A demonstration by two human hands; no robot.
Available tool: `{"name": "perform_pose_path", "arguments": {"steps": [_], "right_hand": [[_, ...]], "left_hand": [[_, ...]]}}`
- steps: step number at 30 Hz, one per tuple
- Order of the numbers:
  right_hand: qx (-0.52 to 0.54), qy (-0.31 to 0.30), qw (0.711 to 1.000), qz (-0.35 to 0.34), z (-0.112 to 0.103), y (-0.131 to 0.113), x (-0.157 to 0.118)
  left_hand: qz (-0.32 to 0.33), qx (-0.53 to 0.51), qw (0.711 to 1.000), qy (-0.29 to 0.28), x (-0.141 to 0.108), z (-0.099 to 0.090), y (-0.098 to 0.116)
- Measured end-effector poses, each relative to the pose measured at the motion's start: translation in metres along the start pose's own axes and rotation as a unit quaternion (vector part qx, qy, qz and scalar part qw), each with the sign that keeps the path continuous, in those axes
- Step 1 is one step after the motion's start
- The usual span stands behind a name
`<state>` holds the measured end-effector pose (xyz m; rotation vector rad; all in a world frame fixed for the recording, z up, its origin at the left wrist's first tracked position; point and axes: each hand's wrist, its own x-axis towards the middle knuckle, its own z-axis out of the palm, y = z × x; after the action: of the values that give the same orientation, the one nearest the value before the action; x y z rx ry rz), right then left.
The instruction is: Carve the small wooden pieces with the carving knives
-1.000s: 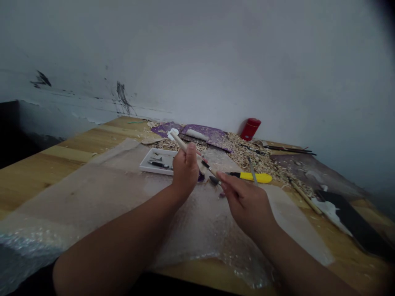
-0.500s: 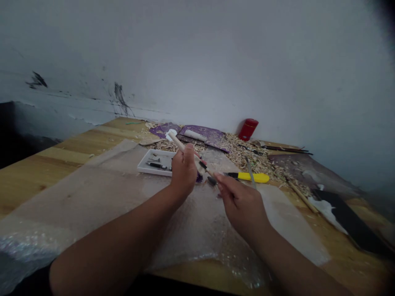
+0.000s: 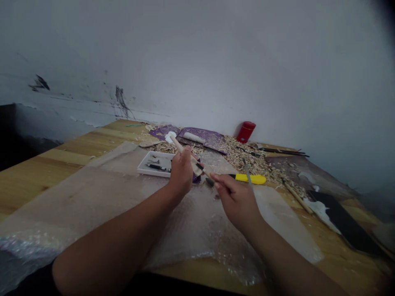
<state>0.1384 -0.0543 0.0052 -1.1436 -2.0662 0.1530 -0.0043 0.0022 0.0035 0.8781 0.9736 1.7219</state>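
Observation:
My left hand [image 3: 182, 168] is closed around a pale wooden spoon [image 3: 176, 143]. The handle points up and away, and the wider end shows below the fingers, partly hidden. In my right hand [image 3: 236, 197] is a slim brush [image 3: 207, 172] with a dark tip, its wooden handle pinched between thumb and fingers. That tip touches or nearly touches the wide end of the spoon. A dark rounded thing [image 3: 210, 181] lies just under the brush; I cannot make out what it is.
Bubble wrap [image 3: 101, 205] covers the wooden table [image 3: 46, 168]. A white tray [image 3: 151, 172] holds small tools. Beyond lie wood shavings [image 3: 249, 162], purple sheets [image 3: 211, 137], and a red container [image 3: 246, 131]. A yellow-handled tool [image 3: 251, 178] and a black flat object [image 3: 345, 220] lie to the right.
The view has shifted slightly. Both hands keep their hold, and the brush tip has moved a little along the wide end of the spoon.

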Motion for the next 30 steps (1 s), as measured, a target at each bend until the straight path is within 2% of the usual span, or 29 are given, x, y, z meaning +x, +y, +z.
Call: {"name": "perform_pose_path", "arguments": {"steps": [3, 8, 10, 13, 15, 21, 25, 27, 30], "right_hand": [[0.004, 0.004, 1.000, -0.007, 0.001, 0.000, 0.001], [-0.152, -0.003, 0.987, -0.056, 0.002, -0.005, -0.002], [-0.116, -0.005, 0.993, -0.039, 0.003, -0.003, -0.002], [0.014, 0.002, 1.000, 0.003, 0.005, 0.002, 0.000], [0.029, 0.002, 1.000, 0.003, 0.005, 0.003, 0.001], [-0.130, -0.019, 0.989, -0.067, 0.004, -0.003, 0.002], [-0.213, -0.018, 0.967, -0.142, -0.001, -0.002, 0.002], [-0.241, -0.011, 0.956, -0.168, -0.005, 0.000, 0.002], [-0.234, -0.010, 0.957, -0.168, -0.012, 0.003, 0.000]], "left_hand": [[-0.006, 0.002, 1.000, 0.008, -0.001, 0.001, 0.002], [-0.004, 0.007, 1.000, 0.009, -0.003, 0.004, 0.006], [-0.002, 0.013, 1.000, 0.013, -0.003, 0.003, 0.007], [-0.004, 0.009, 1.000, 0.012, -0.002, 0.003, 0.005], [-0.011, 0.010, 1.000, 0.003, -0.002, 0.003, 0.003], [-0.023, 0.017, 1.000, 0.001, -0.005, 0.003, 0.005], [-0.026, 0.047, 0.998, -0.013, -0.003, 0.000, 0.008], [-0.032, 0.051, 0.998, -0.020, -0.002, -0.001, 0.008], [-0.044, 0.050, 0.997, -0.028, -0.001, -0.002, 0.007]]}}
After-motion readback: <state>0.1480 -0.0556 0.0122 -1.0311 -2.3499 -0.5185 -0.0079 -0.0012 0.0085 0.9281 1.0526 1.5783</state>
